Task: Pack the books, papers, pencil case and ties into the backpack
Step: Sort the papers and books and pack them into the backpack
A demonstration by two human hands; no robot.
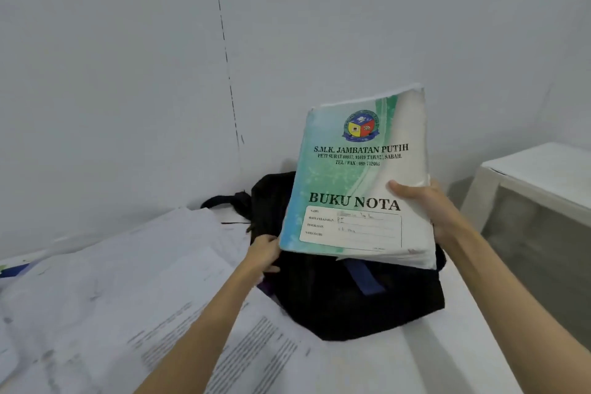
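white table, black backpack at its back edge, loose printed papers spread across its left

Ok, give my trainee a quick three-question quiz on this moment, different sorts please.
1. True or false: the notebook already lies inside the backpack.
2. Which hand has the notebook in its grip? A. left hand B. right hand C. both
3. Fill in: the loose papers lie on the table to the ____ of the backpack.

Key
1. False: it is held up above the backpack.
2. B: its thumb lies on the cover; the left hand is at the backpack's edge.
3. Left.
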